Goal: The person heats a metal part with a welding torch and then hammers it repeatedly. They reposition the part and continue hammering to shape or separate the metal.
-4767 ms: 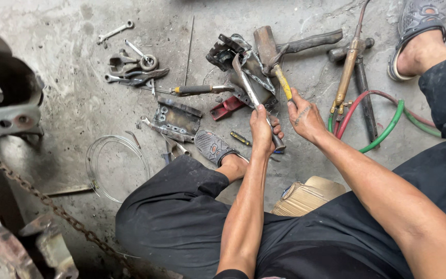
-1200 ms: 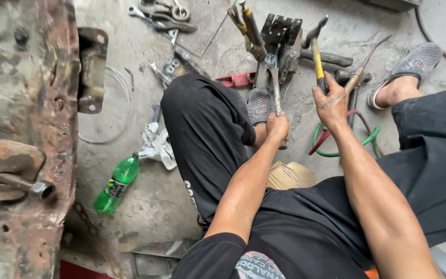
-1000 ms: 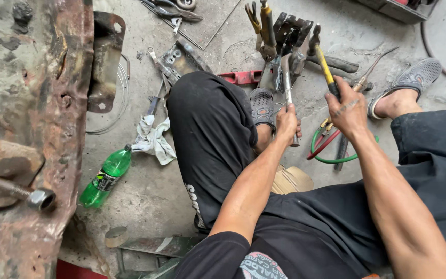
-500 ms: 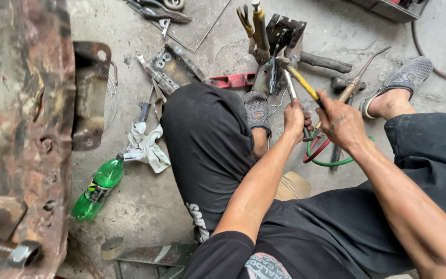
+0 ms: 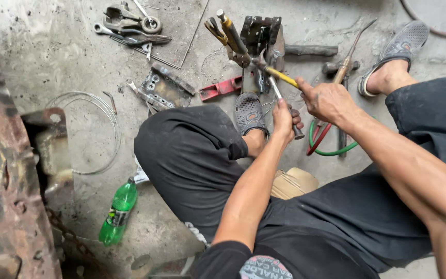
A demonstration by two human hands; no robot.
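The left hand (image 5: 284, 118) grips a metal rod (image 5: 279, 92), fingers wrapped tight; just right, the right hand (image 5: 327, 99) clasps a yellow-handled tool (image 5: 281, 76), both pointing far-left.

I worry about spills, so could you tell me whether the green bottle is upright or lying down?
Lying down: the bottle rests on its side on the floor.
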